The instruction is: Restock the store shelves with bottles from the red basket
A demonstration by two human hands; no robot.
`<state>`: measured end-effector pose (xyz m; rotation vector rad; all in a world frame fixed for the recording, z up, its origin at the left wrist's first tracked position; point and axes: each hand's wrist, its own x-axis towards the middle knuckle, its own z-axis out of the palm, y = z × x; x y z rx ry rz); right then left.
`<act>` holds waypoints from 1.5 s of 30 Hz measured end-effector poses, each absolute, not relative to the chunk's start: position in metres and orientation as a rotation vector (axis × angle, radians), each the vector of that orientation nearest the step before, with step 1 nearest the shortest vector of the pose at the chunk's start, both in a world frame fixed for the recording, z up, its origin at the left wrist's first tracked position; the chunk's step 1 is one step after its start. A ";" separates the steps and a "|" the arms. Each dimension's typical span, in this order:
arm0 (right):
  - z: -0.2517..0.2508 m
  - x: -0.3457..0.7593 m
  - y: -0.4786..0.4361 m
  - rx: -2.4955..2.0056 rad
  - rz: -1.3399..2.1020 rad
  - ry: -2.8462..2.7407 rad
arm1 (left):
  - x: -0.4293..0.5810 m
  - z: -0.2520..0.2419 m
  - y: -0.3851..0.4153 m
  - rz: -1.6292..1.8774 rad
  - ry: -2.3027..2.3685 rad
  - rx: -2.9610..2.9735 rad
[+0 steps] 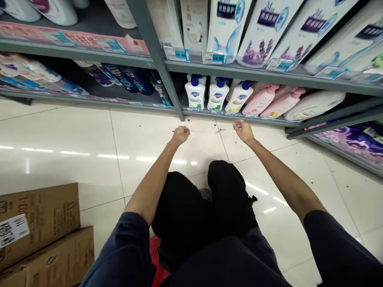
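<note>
The left hand point(181, 135) was curled into a loose fist. The right hand point(244, 132) had its fingers bent in, but I could not tell if the tips met. Nothing showed in either one. Both were low over the floor point(200, 147), in front of the bottom shelf point(209, 113). The white bottles point(218, 97) stood on that shelf, just behind its front edge. They were ahead of the hands, mostly between them, with their long way up and down. The left hand was near the post point(173, 87) at the shelf's left front corner. The right hand was nearer the front edge, close to the pink bottles point(261, 101) too. Neither hand touched a bottle.
</note>
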<state>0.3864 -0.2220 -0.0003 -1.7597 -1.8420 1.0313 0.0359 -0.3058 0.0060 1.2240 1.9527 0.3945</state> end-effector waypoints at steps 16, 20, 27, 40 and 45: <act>-0.002 0.290 -0.182 -1.638 0.944 -2.530 | 0.013 -0.050 -0.200 0.846 1.972 1.080; -0.024 0.263 -0.155 -1.543 0.898 -2.522 | 0.003 -0.057 -0.186 0.755 2.018 1.163; -0.086 0.205 -0.117 -1.477 1.161 -2.103 | -0.008 -0.085 -0.171 0.756 2.052 1.261; -0.129 0.182 -0.123 -1.457 1.196 -1.785 | -0.006 -0.097 -0.164 0.812 2.124 1.294; -0.129 0.183 -0.122 -1.423 1.146 -1.777 | -0.007 -0.103 -0.163 0.813 2.089 1.285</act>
